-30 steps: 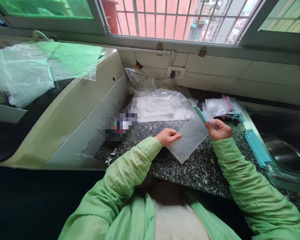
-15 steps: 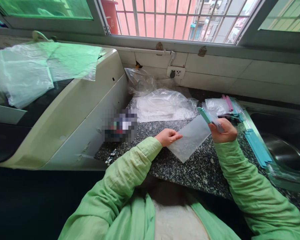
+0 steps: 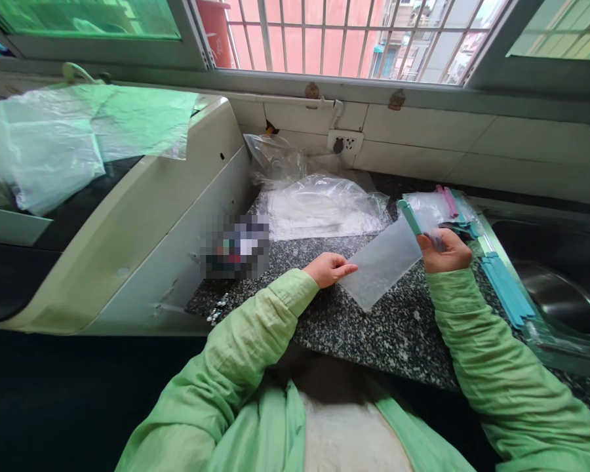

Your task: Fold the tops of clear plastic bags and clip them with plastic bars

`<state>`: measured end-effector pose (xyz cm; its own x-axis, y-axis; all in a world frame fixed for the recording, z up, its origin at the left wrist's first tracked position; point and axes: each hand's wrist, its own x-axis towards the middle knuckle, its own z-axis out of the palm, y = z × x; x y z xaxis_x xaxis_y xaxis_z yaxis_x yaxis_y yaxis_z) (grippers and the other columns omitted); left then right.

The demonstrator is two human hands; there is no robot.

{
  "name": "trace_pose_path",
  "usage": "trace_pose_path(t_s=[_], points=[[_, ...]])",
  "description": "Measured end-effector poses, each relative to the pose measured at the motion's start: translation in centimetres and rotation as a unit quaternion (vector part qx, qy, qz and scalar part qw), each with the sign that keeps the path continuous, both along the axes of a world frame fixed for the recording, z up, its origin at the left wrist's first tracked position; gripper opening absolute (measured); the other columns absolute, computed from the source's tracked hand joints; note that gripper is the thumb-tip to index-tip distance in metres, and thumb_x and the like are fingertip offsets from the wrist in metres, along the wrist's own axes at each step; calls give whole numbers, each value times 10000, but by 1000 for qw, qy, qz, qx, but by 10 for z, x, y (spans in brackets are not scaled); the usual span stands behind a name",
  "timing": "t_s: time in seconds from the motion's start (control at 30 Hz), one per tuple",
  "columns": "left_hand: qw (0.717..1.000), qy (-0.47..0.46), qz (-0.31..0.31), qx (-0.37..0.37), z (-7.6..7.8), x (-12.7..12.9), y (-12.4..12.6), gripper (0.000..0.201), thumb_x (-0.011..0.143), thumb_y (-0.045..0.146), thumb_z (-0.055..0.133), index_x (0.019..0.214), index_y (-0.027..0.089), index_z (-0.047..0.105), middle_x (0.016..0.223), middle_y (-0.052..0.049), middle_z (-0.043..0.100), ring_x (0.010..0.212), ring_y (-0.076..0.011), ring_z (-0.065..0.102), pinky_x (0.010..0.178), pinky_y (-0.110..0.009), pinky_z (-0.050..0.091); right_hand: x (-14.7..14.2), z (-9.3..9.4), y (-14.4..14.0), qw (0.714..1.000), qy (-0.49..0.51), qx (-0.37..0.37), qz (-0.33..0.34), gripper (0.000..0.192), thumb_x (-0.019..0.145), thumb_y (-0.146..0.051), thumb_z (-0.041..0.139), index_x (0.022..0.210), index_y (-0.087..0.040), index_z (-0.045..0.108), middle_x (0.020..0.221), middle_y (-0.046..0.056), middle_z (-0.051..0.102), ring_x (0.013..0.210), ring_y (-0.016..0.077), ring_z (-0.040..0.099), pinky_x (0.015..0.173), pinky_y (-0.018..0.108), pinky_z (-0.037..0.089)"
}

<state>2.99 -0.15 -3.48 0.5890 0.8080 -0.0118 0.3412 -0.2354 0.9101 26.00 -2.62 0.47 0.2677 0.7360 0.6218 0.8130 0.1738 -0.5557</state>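
A frosted, see-through plastic bag (image 3: 381,265) is held at a slant above the speckled countertop. My left hand (image 3: 330,269) pinches its left edge between thumb and fingers. At the upper right end, my right hand (image 3: 447,250) is closed on the bag's top, where a teal strip (image 3: 410,217) runs along the edge. Some crumpled clear plastic bunches under the right fingers. Behind the bag lies a stack of white bags in a clear wrapper (image 3: 324,206). More teal strips (image 3: 506,288) rest to the right of my right hand.
A metal sink (image 3: 560,298) is at the far right. Packed plastic with pink strips (image 3: 447,202) lies behind my right hand. A large beige machine (image 3: 196,157) with plastic sheets on top stands at left. A blurred-out item (image 3: 236,248) sits beside it. A wall socket (image 3: 345,143) is behind.
My right hand has shifted slightly right, drawing the teal strip and the bag's top with it. The bag's lower corner has risen a little. My left hand stays almost in place.
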Motion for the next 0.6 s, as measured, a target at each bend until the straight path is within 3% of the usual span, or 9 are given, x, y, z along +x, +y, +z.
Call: trace_pose_path(t_s=[0.43,0.6], points=[[999,9,-16,26,-1,0,1,486,696,572,438,462,158,336,445,63,257,452,-48,233,455,-218,196,3,-10,10,1000,20,-5,-22,278,698,-410,562,737,-146,639,587,17,529,531,116,448,509,254,383],[1000,6,-23,15,-3,-1,0,477,682,567,462,469,152,363,440,62,281,455,-48,253,454,-212,207,3,-9,8,1000,28,-5,-1,304,689,-440,559,732,-151,641,570,5,511,508,102,424,481,242,365]])
